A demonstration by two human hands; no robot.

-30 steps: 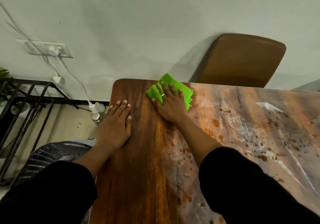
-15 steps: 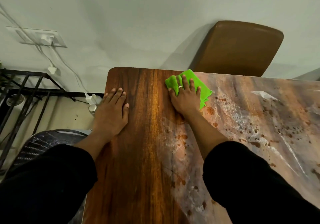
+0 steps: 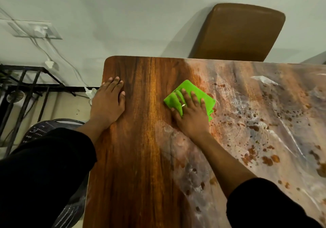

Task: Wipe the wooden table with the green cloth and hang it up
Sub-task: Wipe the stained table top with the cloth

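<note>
Green cloth (image 3: pixel 189 91) flat under right hand (image 3: pixel 191 114) fingers (image 3: pixel 185 96), on wooden table (image 3: pixel 141 157)

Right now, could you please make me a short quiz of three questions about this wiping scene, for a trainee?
1. True or false: the left hand lies flat on the wooden table and does not touch the green cloth.
2. Which hand presses the green cloth? A) left hand B) right hand C) both hands
3. Fill in: the smeared, spotted part of the table lies on the cloth's ____ side, as seen in the picture.

Key: 1 true. 2 B. 3 right; the strip between the two hands looks clean.
</note>
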